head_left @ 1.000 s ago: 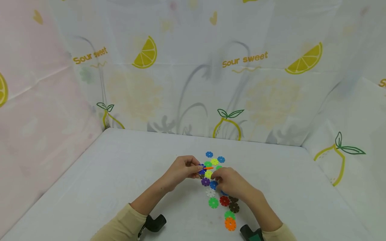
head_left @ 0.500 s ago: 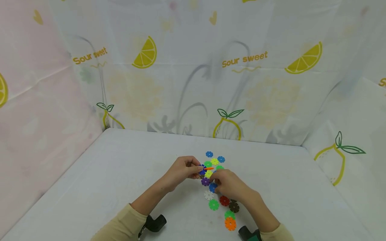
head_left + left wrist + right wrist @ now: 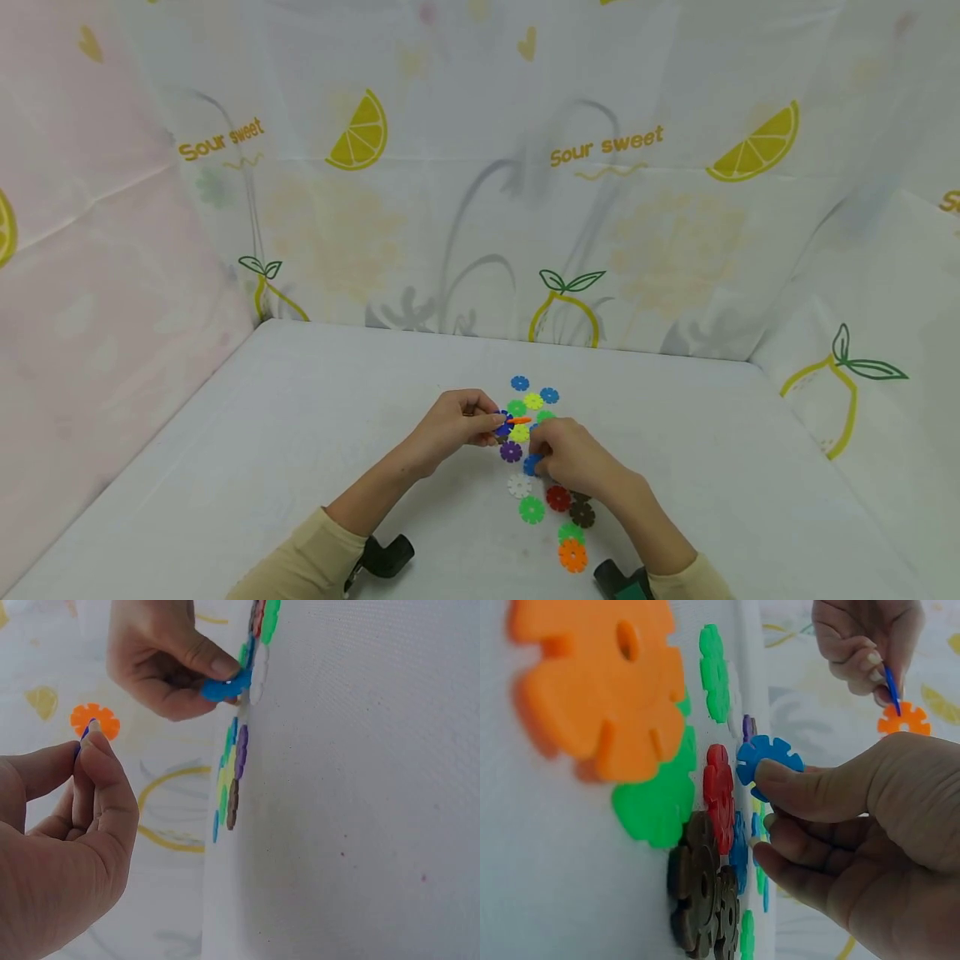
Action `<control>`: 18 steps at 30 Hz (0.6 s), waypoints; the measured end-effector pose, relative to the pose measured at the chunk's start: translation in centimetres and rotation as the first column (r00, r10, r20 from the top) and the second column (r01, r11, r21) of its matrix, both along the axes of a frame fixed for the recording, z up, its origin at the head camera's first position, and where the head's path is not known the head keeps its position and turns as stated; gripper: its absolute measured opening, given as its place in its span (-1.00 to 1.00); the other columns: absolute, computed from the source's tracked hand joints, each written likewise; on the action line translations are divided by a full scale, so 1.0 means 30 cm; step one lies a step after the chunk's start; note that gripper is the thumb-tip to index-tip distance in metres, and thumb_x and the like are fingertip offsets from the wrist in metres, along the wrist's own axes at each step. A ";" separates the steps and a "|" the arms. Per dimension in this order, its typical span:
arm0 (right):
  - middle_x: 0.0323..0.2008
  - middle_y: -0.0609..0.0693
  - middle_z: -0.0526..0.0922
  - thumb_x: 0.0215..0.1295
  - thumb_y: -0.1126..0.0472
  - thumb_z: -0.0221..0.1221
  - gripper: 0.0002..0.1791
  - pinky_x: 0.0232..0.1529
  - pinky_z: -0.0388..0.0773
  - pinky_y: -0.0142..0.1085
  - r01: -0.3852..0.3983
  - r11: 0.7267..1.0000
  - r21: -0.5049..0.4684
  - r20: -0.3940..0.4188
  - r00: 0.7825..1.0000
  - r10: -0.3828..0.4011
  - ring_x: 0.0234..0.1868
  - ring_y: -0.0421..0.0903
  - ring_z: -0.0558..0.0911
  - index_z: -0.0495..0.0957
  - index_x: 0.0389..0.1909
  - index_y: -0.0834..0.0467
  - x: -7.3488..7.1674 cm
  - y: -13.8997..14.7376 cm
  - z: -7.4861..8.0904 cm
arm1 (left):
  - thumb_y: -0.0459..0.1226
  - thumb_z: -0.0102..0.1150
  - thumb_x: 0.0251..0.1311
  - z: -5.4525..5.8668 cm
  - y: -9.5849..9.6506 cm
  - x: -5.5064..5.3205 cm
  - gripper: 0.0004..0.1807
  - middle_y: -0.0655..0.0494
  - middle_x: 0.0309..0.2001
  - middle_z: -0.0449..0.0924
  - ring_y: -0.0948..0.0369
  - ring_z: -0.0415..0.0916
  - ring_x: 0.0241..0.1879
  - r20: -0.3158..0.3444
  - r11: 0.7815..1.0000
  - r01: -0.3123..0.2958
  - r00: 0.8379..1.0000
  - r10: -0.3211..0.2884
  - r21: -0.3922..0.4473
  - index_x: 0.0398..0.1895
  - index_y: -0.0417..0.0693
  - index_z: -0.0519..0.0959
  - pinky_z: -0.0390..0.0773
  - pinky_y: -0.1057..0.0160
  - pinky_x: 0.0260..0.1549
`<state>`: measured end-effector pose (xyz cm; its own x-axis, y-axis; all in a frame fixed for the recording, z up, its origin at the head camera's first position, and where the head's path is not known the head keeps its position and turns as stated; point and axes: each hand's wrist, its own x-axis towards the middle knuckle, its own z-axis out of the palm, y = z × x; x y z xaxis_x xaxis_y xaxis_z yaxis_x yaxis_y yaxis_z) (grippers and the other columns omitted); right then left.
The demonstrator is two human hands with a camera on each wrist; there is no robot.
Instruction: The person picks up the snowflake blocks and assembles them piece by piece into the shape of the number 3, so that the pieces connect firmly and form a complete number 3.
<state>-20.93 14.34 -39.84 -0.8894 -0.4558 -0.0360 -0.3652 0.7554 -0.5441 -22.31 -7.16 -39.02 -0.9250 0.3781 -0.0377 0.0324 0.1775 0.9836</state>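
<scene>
My left hand [image 3: 454, 422] pinches a dark blue notched disc [image 3: 892, 688] between thumb and fingers. An orange notched disc [image 3: 95, 721] is slotted onto it and stands out crosswise from the fingertips. To the right, my right hand [image 3: 577, 457] holds a lighter blue notched disc [image 3: 768, 765] between thumb and fingertips, low over the scattered pieces. In the left wrist view this blue disc [image 3: 226, 686] is tilted at the thumb tip. A purple disc [image 3: 511, 452] and a white disc [image 3: 519, 486] lie close by the two hands.
Several more discs lie in a loose strip on the white table [image 3: 337, 375], among them a red disc [image 3: 558, 498], a brown disc [image 3: 582, 513] and a near orange disc [image 3: 572, 555]. Black devices [image 3: 388, 556] sit at both wrists. A printed cloth [image 3: 450, 208] stands behind.
The right hand shifted slightly left and then back right, and the blue disc at its fingertips moved with it. The white disc slid a little toward me. The left hand stays put.
</scene>
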 end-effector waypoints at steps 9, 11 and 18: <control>-0.34 -0.04 0.69 0.26 0.41 0.24 -0.88 -0.13 0.66 -0.16 -0.004 1.000 -0.019 -0.020 1.000 0.004 -0.32 -0.15 0.53 0.71 -0.29 0.17 -0.011 0.008 0.005 | -0.24 0.25 0.30 0.001 -0.005 -0.002 -0.76 -0.27 -0.25 0.65 0.24 0.62 -0.43 0.003 1.000 0.007 1.000 -0.007 0.016 -0.18 -0.30 0.58 0.70 0.23 -0.23; -0.34 -0.05 0.69 0.28 0.41 0.23 -0.88 -0.16 0.66 -0.20 0.004 0.999 -0.032 -0.024 1.000 -0.004 -0.33 -0.15 0.53 0.71 -0.27 0.18 -0.013 0.011 0.008 | -0.23 0.25 0.30 0.002 -0.007 -0.002 -0.75 -0.26 -0.25 0.65 0.24 0.62 -0.43 0.000 1.000 0.007 1.000 -0.007 0.014 -0.18 -0.29 0.58 0.70 0.21 -0.22; -0.42 0.00 0.61 0.37 0.40 0.13 -0.87 -0.37 0.57 -0.39 0.037 0.986 -0.160 0.041 0.999 -0.030 -0.47 -0.15 0.54 0.65 -0.23 0.19 -0.013 0.030 0.030 | -0.22 0.26 0.30 0.006 -0.010 -0.005 -0.75 -0.20 -0.29 0.66 0.24 0.60 -0.44 0.002 1.000 0.000 1.000 0.000 0.004 -0.18 -0.29 0.60 0.70 0.20 -0.22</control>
<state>-21.31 15.25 -38.94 -0.9036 -0.4285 0.0010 -0.3176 0.6682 -0.6727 -22.46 -7.48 -38.83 -0.9249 0.3781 -0.0385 0.0301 0.1738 0.9843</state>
